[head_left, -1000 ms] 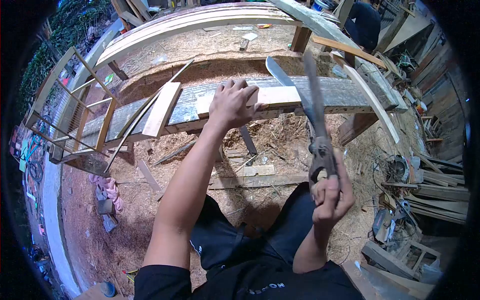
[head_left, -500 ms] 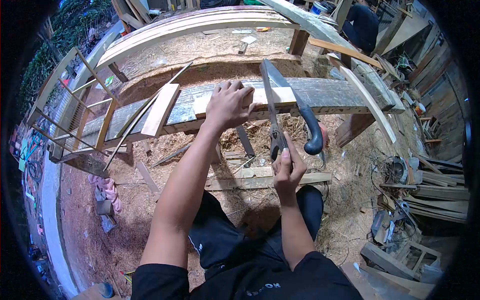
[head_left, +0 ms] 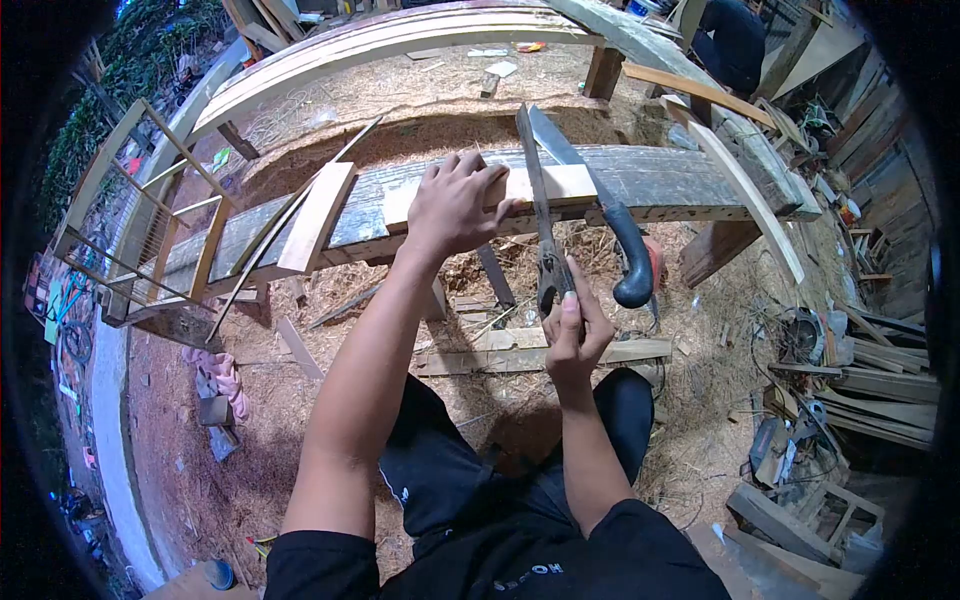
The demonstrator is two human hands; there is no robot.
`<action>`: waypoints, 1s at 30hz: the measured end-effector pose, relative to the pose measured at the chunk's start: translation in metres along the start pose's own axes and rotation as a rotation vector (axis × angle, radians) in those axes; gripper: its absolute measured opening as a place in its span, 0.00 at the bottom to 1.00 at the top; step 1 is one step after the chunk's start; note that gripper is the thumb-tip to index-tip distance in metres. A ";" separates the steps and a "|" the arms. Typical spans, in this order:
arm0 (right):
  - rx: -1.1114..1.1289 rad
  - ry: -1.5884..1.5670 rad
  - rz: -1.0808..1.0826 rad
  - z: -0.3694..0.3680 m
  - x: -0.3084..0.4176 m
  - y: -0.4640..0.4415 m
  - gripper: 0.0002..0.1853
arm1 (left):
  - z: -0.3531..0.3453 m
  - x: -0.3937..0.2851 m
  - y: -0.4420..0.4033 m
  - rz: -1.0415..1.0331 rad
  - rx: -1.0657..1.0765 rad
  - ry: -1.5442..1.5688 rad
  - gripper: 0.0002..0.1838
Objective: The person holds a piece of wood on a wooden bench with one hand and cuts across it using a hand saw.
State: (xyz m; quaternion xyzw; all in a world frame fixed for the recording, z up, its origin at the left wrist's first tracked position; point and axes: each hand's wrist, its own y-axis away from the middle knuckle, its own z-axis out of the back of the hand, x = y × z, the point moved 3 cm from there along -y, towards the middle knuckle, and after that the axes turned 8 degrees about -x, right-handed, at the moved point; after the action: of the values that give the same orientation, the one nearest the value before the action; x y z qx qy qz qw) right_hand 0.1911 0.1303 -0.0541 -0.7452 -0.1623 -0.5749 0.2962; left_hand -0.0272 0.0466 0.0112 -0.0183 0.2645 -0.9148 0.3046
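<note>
My left hand (head_left: 448,205) presses down on a short pale board (head_left: 570,182) lying along the wooden bench (head_left: 665,180), its fingers over the top. My right hand (head_left: 578,335) is closed round the handle of a hand saw (head_left: 541,205). The saw's narrow dark blade crosses the board just right of my left hand, its tip pointing away from me. To the right, a machete-like blade with a curved black handle (head_left: 628,255) rests across the bench, apart from both hands. Whether the teeth have cut into the board cannot be made out.
A loose pale board (head_left: 318,218) lies across the bench on the left, beside a wooden frame (head_left: 208,245) with thin bars. Long planks (head_left: 400,45) span the far side. Another plank (head_left: 750,195) leans at the right. A person (head_left: 728,45) crouches at the far right.
The saw has slid slightly forward over the board, away from me. My left hand stays on the board. The whole view has shifted a little.
</note>
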 end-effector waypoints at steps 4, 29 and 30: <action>0.008 0.145 0.131 -0.002 -0.006 0.000 0.26 | 0.001 -0.002 -0.001 0.018 0.042 -0.017 0.27; -0.088 0.220 -0.106 0.062 0.057 0.070 0.26 | 0.000 -0.001 -0.004 0.064 -0.044 -0.008 0.29; -0.090 0.220 -0.102 0.061 0.050 0.066 0.26 | 0.001 -0.001 -0.006 0.060 -0.048 -0.008 0.29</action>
State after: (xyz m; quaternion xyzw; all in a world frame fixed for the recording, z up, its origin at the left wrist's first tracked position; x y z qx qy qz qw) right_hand 0.2906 0.1127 -0.0332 -0.6812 -0.1405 -0.6740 0.2488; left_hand -0.0295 0.0506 0.0149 -0.0211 0.2855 -0.8987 0.3323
